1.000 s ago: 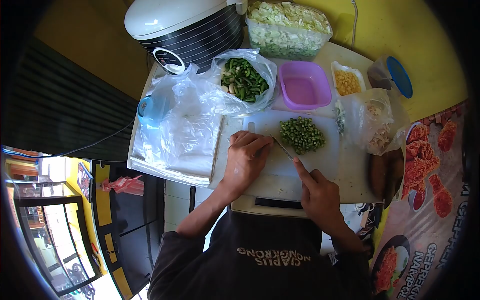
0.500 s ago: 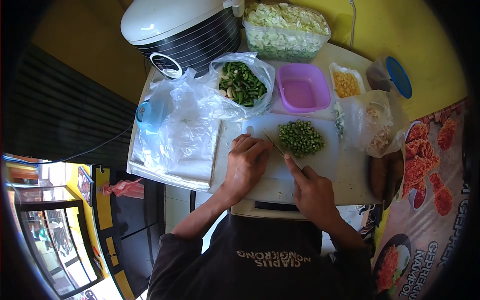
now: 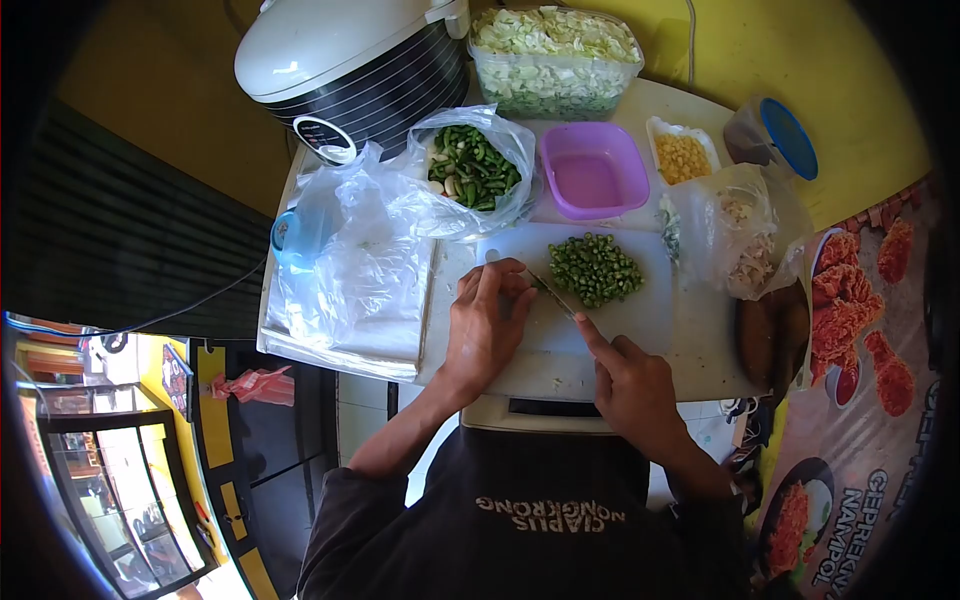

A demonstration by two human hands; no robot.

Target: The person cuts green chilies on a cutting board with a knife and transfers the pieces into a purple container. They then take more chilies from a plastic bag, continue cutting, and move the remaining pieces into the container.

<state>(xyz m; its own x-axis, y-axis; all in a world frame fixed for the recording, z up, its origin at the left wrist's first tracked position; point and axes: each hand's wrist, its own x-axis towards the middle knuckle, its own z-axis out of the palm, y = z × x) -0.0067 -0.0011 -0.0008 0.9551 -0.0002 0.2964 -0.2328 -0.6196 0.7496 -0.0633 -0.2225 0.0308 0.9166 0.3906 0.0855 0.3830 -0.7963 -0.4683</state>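
My right hand (image 3: pixel 637 388) is closed around a knife (image 3: pixel 556 300), its index finger stretched along the top of the blade. The blade slants over the white cutting board (image 3: pixel 520 335), tip toward my left hand. My left hand (image 3: pixel 487 322) is at the board's left side, thumb and index finger apart near the knife tip; I see nothing held in it. A bit of green lies by the blade near these fingers. Just beyond the knife sits a pile of chopped green chilies (image 3: pixel 597 270) on the board.
Behind the board are a plastic bag of green chilies (image 3: pixel 480 170), a purple tub (image 3: pixel 596 190) and a container of chopped cabbage (image 3: pixel 555 80). A rice cooker (image 3: pixel 370 85) stands back left. Plastic sheets (image 3: pixel 375 320) lie left; a bag of pale shreds (image 3: pixel 750 240) stands right.
My left hand's fingers have lifted and spread slightly from their curled position by the blade. The knife stays almost in place. The whole view has shifted a little.
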